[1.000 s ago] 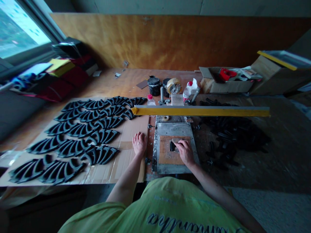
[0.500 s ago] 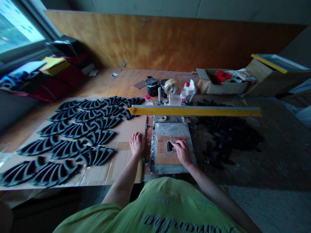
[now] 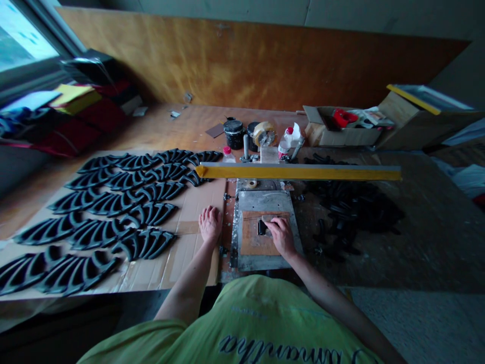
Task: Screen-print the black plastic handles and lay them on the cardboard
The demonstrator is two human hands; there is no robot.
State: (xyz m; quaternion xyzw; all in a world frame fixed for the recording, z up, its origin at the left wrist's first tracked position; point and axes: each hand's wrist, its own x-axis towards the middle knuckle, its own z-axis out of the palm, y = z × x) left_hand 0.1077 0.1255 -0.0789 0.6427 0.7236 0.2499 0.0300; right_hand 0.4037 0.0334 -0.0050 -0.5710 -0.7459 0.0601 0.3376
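My left hand [image 3: 210, 224] lies palm down with its fingers stretched out on the cardboard sheet [image 3: 191, 215], holding nothing. On the brown board [image 3: 250, 245], my right hand [image 3: 281, 235] has its fingers drawn together over a small black piece [image 3: 261, 227]; the fingers partly hide it. A pale edge shows by the fingertips, too small to name. The board sits on a grey metal plate [image 3: 248, 202]. Rows of curved black pieces [image 3: 146, 242] lie fanned out on the cardboard, left of my left hand.
A yellow-and-grey bar [image 3: 299, 172] spans above the plate. Beyond it stand a black tub [image 3: 234, 134], a tape roll [image 3: 263, 134] and a red-capped bottle [image 3: 285, 146]. A heap of black pieces [image 3: 359, 202] lies right. An open carton [image 3: 343, 134] stands behind.
The whole view has shifted slightly left. Both hands keep nearly the same places, the left on the cardboard and the right at the black piece.
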